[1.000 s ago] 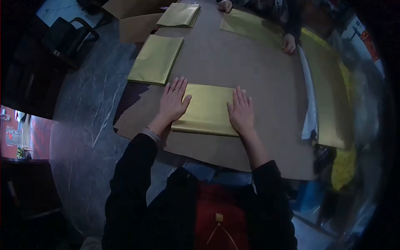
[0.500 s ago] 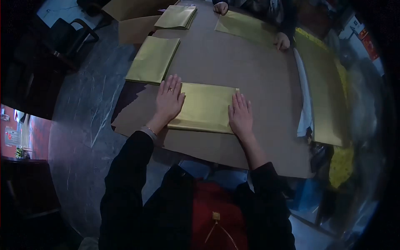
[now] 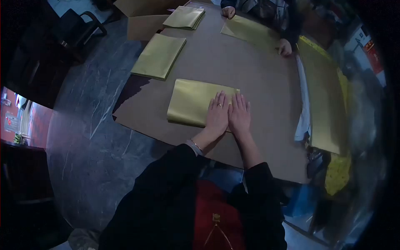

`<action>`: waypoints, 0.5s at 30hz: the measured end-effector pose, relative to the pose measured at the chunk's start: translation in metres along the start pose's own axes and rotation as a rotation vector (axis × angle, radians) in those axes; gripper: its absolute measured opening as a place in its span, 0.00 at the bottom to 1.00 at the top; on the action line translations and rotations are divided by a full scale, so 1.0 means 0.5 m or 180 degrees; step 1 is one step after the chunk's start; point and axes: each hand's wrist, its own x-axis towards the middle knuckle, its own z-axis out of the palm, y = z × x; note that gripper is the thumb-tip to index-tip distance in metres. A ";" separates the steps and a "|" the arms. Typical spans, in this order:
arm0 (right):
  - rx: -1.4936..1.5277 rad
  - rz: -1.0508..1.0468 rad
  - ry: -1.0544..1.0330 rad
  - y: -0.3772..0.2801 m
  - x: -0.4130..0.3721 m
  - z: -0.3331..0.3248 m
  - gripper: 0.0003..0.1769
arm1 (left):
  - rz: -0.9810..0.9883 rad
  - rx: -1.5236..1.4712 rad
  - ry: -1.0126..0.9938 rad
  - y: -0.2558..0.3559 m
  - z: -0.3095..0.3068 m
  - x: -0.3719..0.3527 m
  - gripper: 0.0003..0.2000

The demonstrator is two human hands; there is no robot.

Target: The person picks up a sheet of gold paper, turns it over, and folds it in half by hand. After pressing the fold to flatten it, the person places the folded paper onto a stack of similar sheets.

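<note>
A folded gold sheet [image 3: 189,100] lies flat on the brown-covered table in front of me. My left hand [image 3: 217,113] is pressed palm down on its right part, fingers stretched out, with a ring on one finger. Right beside it, my right hand [image 3: 239,113] lies flat at the sheet's right edge, its fingers straight. The two hands touch or nearly touch along their sides. How many layers the folded sheet has is hidden.
Stacks of folded gold sheets, a nearer one [image 3: 159,56] and a farther one [image 3: 184,17], lie at the table's left edge. Across the table a person's hands [image 3: 285,48] rest by another gold sheet [image 3: 254,31]. Long gold sheets [image 3: 323,96] lie along the right side.
My left hand has moved right across the folded gold sheet, from its left edge to beside my right hand. The right hand stays at the right edge. The view has shifted slightly.
</note>
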 end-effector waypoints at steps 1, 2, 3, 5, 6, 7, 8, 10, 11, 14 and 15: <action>0.0022 0.0016 -0.0004 -0.002 -0.003 -0.001 0.26 | -0.0043 0.0040 0.0182 -0.003 0.011 -0.006 0.24; 0.0049 0.0039 -0.0002 -0.004 -0.004 0.000 0.26 | -0.0143 0.0045 0.0159 -0.008 0.021 -0.014 0.26; -0.0168 0.0044 -0.0174 -0.004 -0.003 0.002 0.27 | -0.0204 0.0162 0.0098 -0.013 0.020 -0.019 0.27; -0.0062 0.0084 -0.0156 -0.003 -0.004 0.005 0.27 | -0.0250 0.0251 0.0050 -0.026 0.018 -0.028 0.28; 0.0017 0.0119 -0.0125 -0.004 -0.005 0.003 0.27 | -0.0268 0.0307 0.0083 -0.034 0.014 -0.033 0.28; 0.0006 0.0123 -0.0135 -0.005 -0.006 0.000 0.27 | -0.0282 0.0360 0.0125 -0.044 0.009 -0.037 0.28; 0.0009 0.0129 -0.0125 -0.006 -0.004 -0.004 0.27 | -0.0312 0.0322 0.0222 -0.056 0.001 -0.040 0.28; 0.0025 0.0087 -0.0101 -0.006 -0.005 -0.005 0.26 | -0.0496 0.0453 0.0005 -0.088 -0.031 -0.046 0.28; 0.0024 0.0100 -0.0128 -0.006 -0.005 -0.005 0.26 | -0.0514 0.0502 0.0126 -0.110 -0.038 -0.054 0.28; 0.0081 0.0114 -0.0133 -0.004 -0.006 -0.001 0.26 | -0.0904 0.0650 -0.0124 -0.174 -0.083 -0.076 0.28; 0.0111 0.0171 -0.0279 -0.006 -0.005 -0.005 0.27 | -0.0989 0.0698 -0.0029 -0.193 -0.092 -0.083 0.27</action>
